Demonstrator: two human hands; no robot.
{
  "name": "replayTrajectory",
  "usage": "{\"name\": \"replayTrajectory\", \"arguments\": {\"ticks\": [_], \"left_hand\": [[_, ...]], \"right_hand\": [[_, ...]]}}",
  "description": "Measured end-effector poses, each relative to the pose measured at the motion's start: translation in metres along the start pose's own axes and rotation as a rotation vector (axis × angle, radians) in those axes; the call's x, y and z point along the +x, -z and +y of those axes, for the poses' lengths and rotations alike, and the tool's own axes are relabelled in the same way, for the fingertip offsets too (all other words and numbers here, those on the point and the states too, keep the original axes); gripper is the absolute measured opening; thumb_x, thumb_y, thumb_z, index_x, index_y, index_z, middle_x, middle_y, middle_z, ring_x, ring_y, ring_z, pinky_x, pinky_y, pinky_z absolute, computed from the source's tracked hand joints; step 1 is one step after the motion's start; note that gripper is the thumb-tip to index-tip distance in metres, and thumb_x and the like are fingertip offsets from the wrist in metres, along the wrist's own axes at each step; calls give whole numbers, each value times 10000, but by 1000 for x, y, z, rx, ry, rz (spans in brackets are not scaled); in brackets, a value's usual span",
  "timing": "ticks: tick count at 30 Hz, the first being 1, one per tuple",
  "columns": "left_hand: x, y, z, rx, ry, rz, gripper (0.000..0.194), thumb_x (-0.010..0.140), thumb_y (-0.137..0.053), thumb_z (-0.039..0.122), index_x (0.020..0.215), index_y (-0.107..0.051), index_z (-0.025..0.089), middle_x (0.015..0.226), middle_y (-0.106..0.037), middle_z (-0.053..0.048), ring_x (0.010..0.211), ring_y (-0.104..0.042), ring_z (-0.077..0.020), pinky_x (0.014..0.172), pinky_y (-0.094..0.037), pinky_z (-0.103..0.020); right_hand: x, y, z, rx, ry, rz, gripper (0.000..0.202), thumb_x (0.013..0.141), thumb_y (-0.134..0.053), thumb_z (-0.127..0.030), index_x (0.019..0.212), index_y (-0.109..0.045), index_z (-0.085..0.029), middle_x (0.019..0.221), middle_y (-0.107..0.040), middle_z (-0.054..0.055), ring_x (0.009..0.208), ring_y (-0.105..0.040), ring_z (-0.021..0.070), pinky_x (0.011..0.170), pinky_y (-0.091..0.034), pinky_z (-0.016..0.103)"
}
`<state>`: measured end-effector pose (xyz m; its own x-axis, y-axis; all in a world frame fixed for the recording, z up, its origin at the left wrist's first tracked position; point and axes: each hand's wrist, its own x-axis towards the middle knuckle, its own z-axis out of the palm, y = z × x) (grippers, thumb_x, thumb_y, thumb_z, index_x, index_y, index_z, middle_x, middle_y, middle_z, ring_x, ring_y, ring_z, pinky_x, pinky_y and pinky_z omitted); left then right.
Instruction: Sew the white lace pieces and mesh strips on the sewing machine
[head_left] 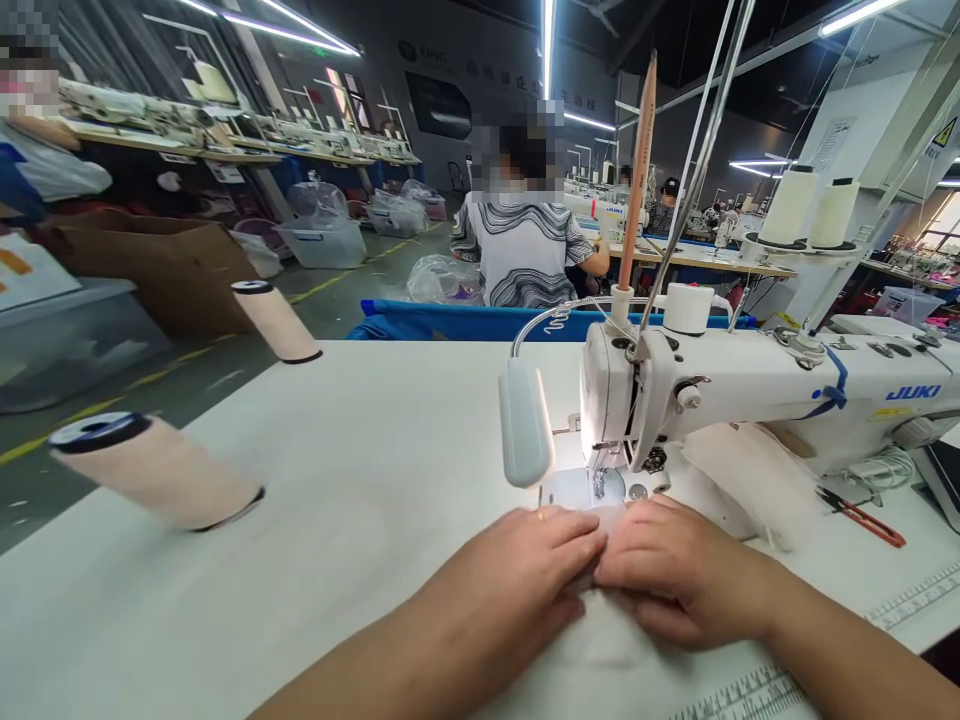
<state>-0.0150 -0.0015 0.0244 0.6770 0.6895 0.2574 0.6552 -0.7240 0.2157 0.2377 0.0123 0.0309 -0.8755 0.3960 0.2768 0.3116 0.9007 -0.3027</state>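
Observation:
A white sewing machine (750, 375) stands at the right of the white table. Just in front of its needle, pale thin fabric (604, 635) runs toward the near edge. My left hand (529, 565) has its fingers closed on this fabric, a ring on one finger. Beside it, nearly touching, my right hand (675, 570) grips the same fabric with bent fingers. The fingertips partly hide the cloth between them. A small lamp (525, 425) lights the needle area from the left. More sheer fabric (742, 475) lies under the machine arm.
Two pale thread cones (161, 470) (277, 320) are on the table (360, 420) at the left. Red-handled snips (870, 518) lie at the right, near a ruler (915, 595) along the front. Beyond the table sits a person (521, 240) facing away; plastic bins (322, 240) line the aisle.

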Motion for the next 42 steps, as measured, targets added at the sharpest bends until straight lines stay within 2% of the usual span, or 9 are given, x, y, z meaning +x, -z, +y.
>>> {"name": "replayTrajectory", "arguments": {"ticks": [3, 8, 11, 13, 16, 20, 25, 32, 42], "left_hand": [[-13, 2, 1, 163, 175, -99, 55, 845, -662, 204, 859, -699, 241, 922, -790, -86, 758, -748, -312, 627, -497, -386], [-23, 16, 9, 289, 380, -140, 246, 969, -548, 306, 752, -647, 249, 584, -669, -42, 494, -626, -286, 494, -254, -349], [-7, 12, 17, 199, 350, -58, 79, 865, -638, 231, 788, -618, 228, 792, -700, -59, 689, -655, -268, 578, -382, -341], [4, 6, 16, 60, 296, -37, 105, 819, -601, 150, 746, -570, 220, 932, -689, -74, 835, -650, -267, 669, -449, -351], [10, 0, 7, -152, 338, -46, 161, 802, -513, 139, 689, -441, 228, 821, -619, -29, 778, -592, -219, 646, -428, -318], [8, -2, -4, -483, 552, -43, 98, 751, -495, 230, 752, -400, 253, 634, -490, 60, 592, -494, -166, 536, -344, -273], [11, -7, 4, -860, 624, -5, 154, 806, -507, 333, 943, -480, 266, 655, -491, 99, 526, -494, -142, 518, -399, -266], [15, -5, 11, -761, 659, -15, 261, 839, -582, 491, 947, -571, 254, 650, -429, 88, 623, -406, -157, 563, -303, -271], [18, -8, 11, -810, 643, -88, 429, 848, -534, 626, 737, -580, 215, 670, -392, 51, 658, -352, -158, 606, -269, -292]], "right_hand": [[0, -3, -4, 54, 66, 24, 159, 972, -539, -140, 1056, -626, -243, 1038, -773, 0, 1026, -637, 204, 956, -475, 388], [0, -13, -8, 71, 119, 39, 290, 921, -571, -109, 1170, -650, -236, 1078, -793, 12, 1028, -642, 215, 959, -492, 375], [0, -19, -6, 49, 117, 23, 298, 931, -583, -97, 1179, -665, -238, 1097, -791, 15, 1021, -633, 210, 951, -491, 377], [-2, -20, -3, 56, 119, 5, 250, 926, -604, -91, 1103, -676, -252, 1139, -789, 7, 1055, -634, 206, 976, -481, 378], [-5, -20, 4, 78, 104, 8, 199, 856, -632, -65, 943, -651, -242, 1164, -777, 6, 1098, -631, 217, 1007, -463, 397], [-7, -15, 8, 182, -56, 106, 153, 849, -626, -79, 895, -639, -225, 1208, -722, 46, 1110, -622, 232, 1001, -482, 403], [-1, -18, 1, 342, -347, 183, 196, 983, -694, -307, 831, -606, -219, 1177, -682, 60, 1097, -630, 251, 943, -488, 404], [9, -35, -1, 476, -595, 297, 169, 916, -630, -150, 1048, -563, -232, 958, -654, 19, 864, -603, 199, 770, -482, 320], [11, -35, -4, 471, -565, 357, 118, 930, -661, -244, 1040, -622, -222, 855, -652, 0, 788, -592, 189, 733, -458, 313]]}}
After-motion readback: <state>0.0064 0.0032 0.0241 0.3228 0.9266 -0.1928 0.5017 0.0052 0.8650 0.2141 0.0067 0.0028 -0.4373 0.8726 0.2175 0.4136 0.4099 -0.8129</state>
